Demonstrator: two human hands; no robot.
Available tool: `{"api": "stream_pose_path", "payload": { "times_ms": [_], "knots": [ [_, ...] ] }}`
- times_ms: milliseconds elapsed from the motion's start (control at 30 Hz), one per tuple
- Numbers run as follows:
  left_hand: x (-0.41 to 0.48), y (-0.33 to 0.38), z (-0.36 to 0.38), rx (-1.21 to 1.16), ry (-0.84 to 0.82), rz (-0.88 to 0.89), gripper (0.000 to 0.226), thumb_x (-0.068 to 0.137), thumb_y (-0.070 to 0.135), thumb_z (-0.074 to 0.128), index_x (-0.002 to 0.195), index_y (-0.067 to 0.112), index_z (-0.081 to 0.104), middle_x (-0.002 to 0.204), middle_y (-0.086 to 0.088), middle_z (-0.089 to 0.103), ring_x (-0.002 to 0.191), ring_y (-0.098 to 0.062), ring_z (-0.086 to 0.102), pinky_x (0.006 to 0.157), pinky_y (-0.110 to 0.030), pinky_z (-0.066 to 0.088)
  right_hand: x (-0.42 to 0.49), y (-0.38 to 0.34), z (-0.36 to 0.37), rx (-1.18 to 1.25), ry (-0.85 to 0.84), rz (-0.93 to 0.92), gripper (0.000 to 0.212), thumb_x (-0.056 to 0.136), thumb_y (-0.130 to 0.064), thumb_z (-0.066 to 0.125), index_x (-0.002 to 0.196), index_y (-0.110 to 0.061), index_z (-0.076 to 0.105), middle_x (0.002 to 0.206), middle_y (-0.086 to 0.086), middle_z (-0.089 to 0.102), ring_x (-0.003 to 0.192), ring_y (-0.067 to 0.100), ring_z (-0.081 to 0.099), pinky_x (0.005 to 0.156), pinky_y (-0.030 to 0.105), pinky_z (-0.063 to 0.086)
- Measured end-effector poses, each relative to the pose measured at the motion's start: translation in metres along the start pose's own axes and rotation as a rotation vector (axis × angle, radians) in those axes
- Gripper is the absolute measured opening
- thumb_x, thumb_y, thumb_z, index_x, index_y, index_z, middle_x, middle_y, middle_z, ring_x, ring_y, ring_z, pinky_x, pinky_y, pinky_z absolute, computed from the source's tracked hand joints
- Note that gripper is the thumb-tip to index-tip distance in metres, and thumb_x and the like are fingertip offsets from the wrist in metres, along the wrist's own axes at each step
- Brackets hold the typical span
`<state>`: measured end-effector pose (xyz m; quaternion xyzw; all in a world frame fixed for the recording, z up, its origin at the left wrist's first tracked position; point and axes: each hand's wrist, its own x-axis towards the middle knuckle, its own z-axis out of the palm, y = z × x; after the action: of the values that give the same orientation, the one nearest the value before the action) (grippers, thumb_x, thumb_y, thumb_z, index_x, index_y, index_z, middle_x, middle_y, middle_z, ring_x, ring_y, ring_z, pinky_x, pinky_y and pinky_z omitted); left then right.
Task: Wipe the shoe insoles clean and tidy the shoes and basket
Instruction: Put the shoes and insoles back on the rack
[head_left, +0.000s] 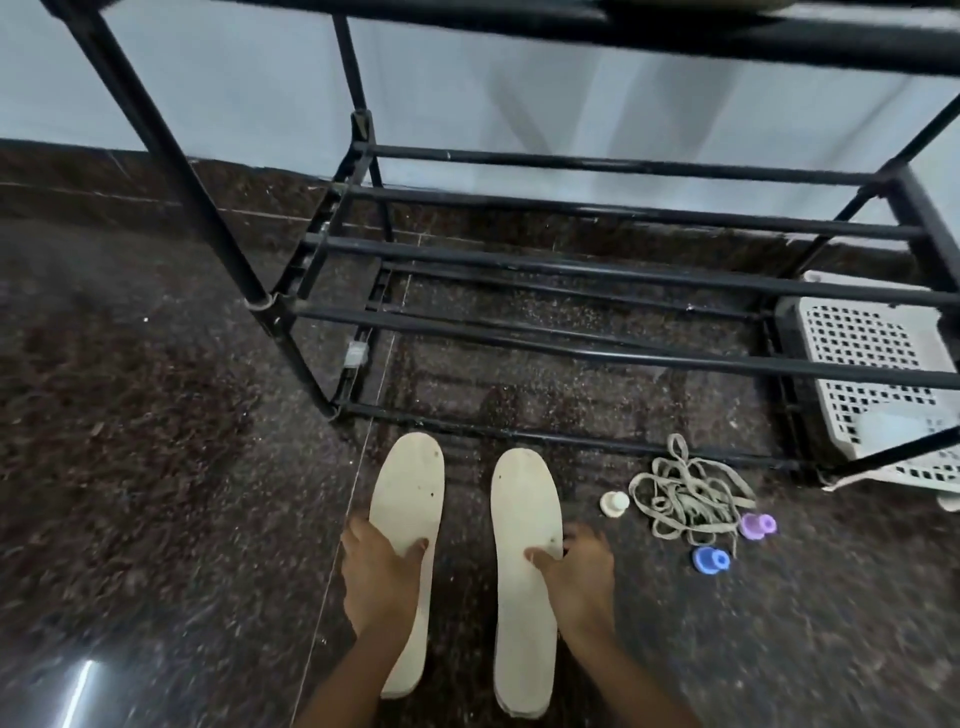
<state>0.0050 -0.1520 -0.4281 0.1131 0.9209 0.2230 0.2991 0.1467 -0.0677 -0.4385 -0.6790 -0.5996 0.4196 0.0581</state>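
Left insole (410, 499) pinched by left hand (382, 571); right insole (524, 499) by right hand (576, 571). Specks remain: wiping judged unfinished. Basket (878, 374) beyond right hand, untidied; shoes unseen.

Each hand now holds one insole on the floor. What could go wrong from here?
The right hand grips the right insole close to the tangled laces and the small blue cap; a wide sweep could scatter them. The left hand grips the left insole, whose tip lies near the rack's bottom bar; lifting it forward might catch the bar.
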Motion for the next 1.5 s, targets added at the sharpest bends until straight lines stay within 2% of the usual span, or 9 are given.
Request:
{"api": "stream_pose_path", "payload": {
  "times_ms": [133,233,367,500,633,833,1000,1167,1500],
  "knots": [
    [0.001,-0.001,-0.013,-0.1,-0.077,-0.012,0.051,0.087,0.002,0.06,0.132,-0.001,0.036,0.126,-0.022,0.054,0.112,-0.041,0.054,0.087,-0.046,0.044,0.003,-0.003,-0.006,0.149,-0.012,0.07,0.021,0.073,-0.004,0.071,0.093,-0.002,0.062,0.096,0.015,0.065,0.077,0.022,0.059,0.069,0.03,0.048],
    [-0.006,-0.003,-0.023,-0.225,-0.126,0.003,0.045,0.085,-0.004,0.059,0.129,0.001,0.048,0.117,-0.02,0.062,0.105,-0.036,0.059,0.083,-0.038,0.047,0.0,-0.004,-0.009,0.164,0.011,0.093,0.012,0.074,-0.002,0.07,0.086,-0.005,0.068,0.089,0.013,0.069,0.076,0.021,0.061,0.072,0.027,0.047],
    [-0.02,0.001,-0.039,-0.373,-0.182,0.017,0.037,0.083,-0.009,0.06,0.12,-0.002,0.058,0.112,-0.017,0.066,0.089,-0.027,0.061,0.077,-0.032,0.05,-0.006,-0.01,-0.017,0.33,0.045,0.145,0.021,0.071,0.002,0.073,0.064,-0.017,0.067,0.076,0.009,0.069,0.076,0.027,0.066,0.077,0.046,0.054],
    [-0.038,0.014,-0.058,-0.443,-0.185,0.075,0.035,0.083,-0.01,0.06,0.117,-0.004,0.059,0.111,-0.017,0.066,0.083,-0.024,0.06,0.078,-0.034,0.053,-0.017,-0.019,-0.045,0.47,0.063,0.182,0.011,0.072,0.003,0.071,0.08,-0.003,0.069,0.08,0.013,0.069,0.071,0.024,0.063,0.072,0.039,0.056],
    [-0.059,0.035,-0.081,-0.514,-0.175,0.149,0.038,0.082,-0.011,0.061,0.119,-0.006,0.057,0.111,-0.02,0.065,0.082,-0.026,0.06,0.075,-0.036,0.052,-0.031,-0.034,-0.078,0.568,0.094,0.125,0.018,0.071,0.005,0.072,0.088,0.003,0.068,0.085,0.014,0.068,0.081,0.029,0.064,0.082,0.041,0.053],
    [-0.088,0.075,-0.118,-0.58,-0.16,0.227,0.038,0.081,-0.009,0.064,0.118,-0.004,0.058,0.101,-0.016,0.067,0.079,-0.024,0.06,0.067,-0.036,0.053,-0.052,-0.066,-0.14,0.665,0.131,-0.023,0.011,0.075,0.009,0.065,0.084,0.004,0.069,0.072,0.011,0.067,0.062,0.024,0.059,0.051,0.023,0.05],
    [-0.099,0.123,-0.134,-0.608,-0.157,0.283,0.036,0.081,-0.009,0.065,0.117,-0.006,0.058,0.088,-0.011,0.063,0.081,-0.027,0.06,0.071,-0.034,0.049,-0.054,-0.094,-0.187,0.713,0.205,-0.038,0.011,0.073,0.006,0.069,0.084,0.006,0.068,0.071,0.01,0.065,0.051,0.013,0.057,0.055,0.024,0.051],
    [-0.088,0.182,-0.133,-0.62,-0.135,0.33,0.034,0.081,-0.008,0.065,0.114,-0.008,0.059,0.105,-0.022,0.065,0.084,-0.025,0.057,0.075,-0.034,0.047,-0.03,-0.122,-0.224,0.719,0.296,-0.03,0.017,0.072,0.001,0.073,0.088,0.006,0.068,0.089,0.013,0.066,0.073,0.022,0.058,0.072,0.03,0.049],
    [-0.014,0.267,-0.103,-0.564,-0.09,0.327,0.04,0.08,-0.003,0.069,0.117,-0.008,0.056,0.114,-0.022,0.062,0.104,-0.035,0.06,0.086,-0.037,0.049,0.059,-0.183,-0.234,0.66,0.339,-0.061,0.023,0.073,-0.002,0.073,0.094,0.005,0.068,0.102,0.017,0.067,0.087,0.021,0.059,0.079,0.02,0.042]
  ]
}}
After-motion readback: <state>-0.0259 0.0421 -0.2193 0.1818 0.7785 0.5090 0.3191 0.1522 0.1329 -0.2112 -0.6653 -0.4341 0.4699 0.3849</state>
